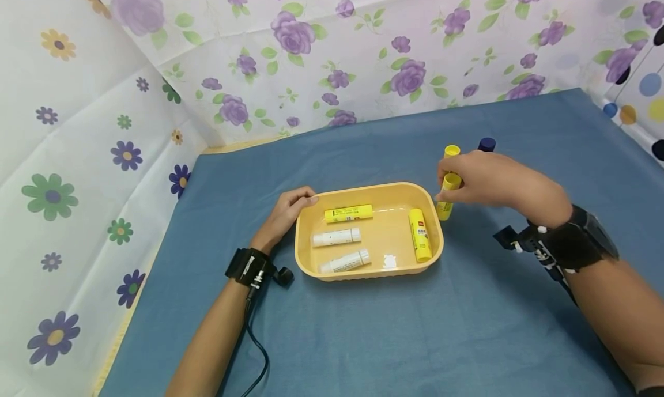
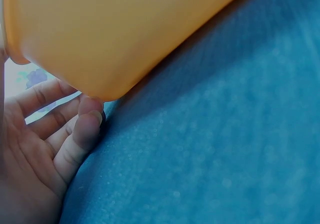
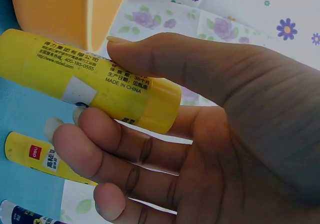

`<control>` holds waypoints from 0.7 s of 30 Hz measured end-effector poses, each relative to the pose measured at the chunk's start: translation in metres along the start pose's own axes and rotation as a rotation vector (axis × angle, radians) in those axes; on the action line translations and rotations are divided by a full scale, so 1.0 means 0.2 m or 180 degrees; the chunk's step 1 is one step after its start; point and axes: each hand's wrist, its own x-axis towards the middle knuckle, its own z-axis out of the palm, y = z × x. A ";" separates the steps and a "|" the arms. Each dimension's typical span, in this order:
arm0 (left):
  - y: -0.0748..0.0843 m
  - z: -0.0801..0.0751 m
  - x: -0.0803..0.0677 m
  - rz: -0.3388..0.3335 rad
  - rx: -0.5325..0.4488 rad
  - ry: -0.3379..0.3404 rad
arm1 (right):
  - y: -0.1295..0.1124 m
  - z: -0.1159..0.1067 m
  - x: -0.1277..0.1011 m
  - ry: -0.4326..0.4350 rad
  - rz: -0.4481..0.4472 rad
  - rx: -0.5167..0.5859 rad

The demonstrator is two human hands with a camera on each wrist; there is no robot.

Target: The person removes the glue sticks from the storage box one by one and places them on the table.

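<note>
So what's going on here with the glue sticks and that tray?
A person's right hand pinches a yellow glue stick just beside the right end of an orange tray on a blue cloth. Their left hand rests against the tray's left end. Four sticks already lie in the tray, two yellow and two white. Two more stand behind the right hand: a yellow one and a dark-capped one.
</note>
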 end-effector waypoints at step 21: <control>0.12 0.02 -0.02 -0.0004 0.0034 -0.0006 | 0.01 0.04 0.05 -0.0151 0.0086 -0.0094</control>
